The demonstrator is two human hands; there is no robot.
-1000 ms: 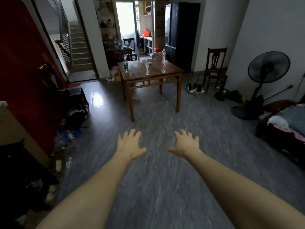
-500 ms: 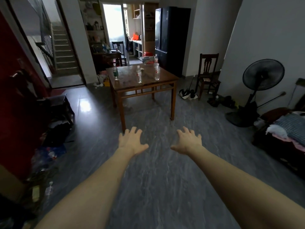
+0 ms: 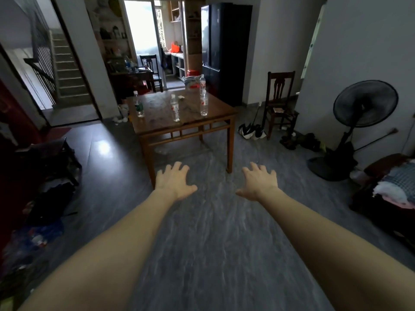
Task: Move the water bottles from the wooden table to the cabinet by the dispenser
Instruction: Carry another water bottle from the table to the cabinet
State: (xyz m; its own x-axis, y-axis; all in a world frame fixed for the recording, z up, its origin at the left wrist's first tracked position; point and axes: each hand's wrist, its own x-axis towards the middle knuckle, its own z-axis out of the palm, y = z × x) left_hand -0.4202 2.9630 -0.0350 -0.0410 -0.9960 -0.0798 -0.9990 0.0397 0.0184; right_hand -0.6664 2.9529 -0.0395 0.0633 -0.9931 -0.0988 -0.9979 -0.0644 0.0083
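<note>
A square wooden table [image 3: 157,127] stands ahead in the middle of the room. Several clear water bottles stand upright on it: a green-labelled bottle [image 3: 138,106] at the left, a red-labelled bottle [image 3: 174,110] in the middle, another red-labelled bottle [image 3: 204,104] at the right, and a taller bottle [image 3: 202,83] at the far edge. My left hand [image 3: 174,181] and my right hand [image 3: 258,181] are stretched out palm down over the floor, short of the table, fingers spread, holding nothing. No cabinet or dispenser is in view.
A wooden chair [image 3: 279,102] and a standing fan [image 3: 359,122] line the right wall, with shoes [image 3: 252,132] between them. A couch with laundry [image 3: 395,189] is at far right. Dark clutter [image 3: 49,167] lies along the left. A black fridge [image 3: 224,50] stands behind the table.
The table and bottles have come nearer and larger in view as I walk toward them. Both hands stay outstretched and spread.
</note>
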